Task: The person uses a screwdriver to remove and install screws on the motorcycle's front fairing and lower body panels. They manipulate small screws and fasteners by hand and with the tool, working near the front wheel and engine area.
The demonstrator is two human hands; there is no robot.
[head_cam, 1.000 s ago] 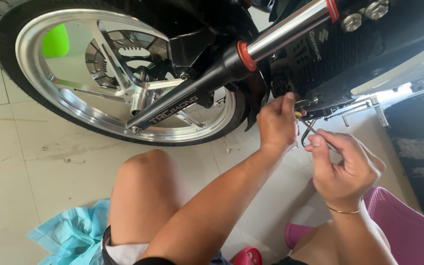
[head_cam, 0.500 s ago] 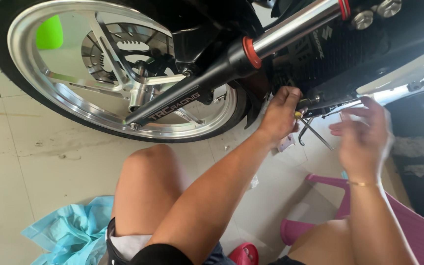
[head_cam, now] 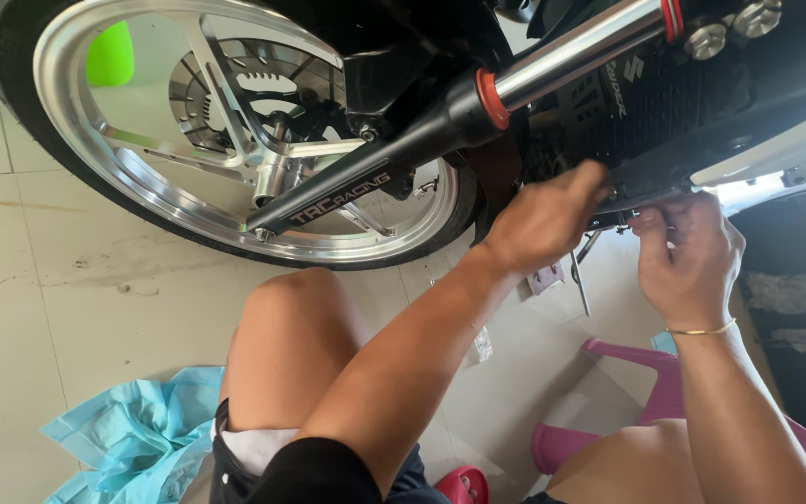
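Note:
My left hand reaches under the black lower edge of the motorcycle's engine. Its fingers curl there, and their tips are hidden. A thin metal tool hangs down from under this hand. My right hand, with a thin gold bangle on its wrist, is raised beside it. Its fingertips are pinched on a small fitting under the same edge. The two hands are a few centimetres apart.
The front wheel with its silver rim and brake disc fills the upper left, and the fork leg slants across it. My bare knees are low in the frame. A pink plastic stool stands at lower right, and crumpled blue plastic lies on the tiled floor at lower left.
My right hand let go of the tool, swung out to the right, then came back up to the fitting under the engine. My left hand stayed at the same spot.

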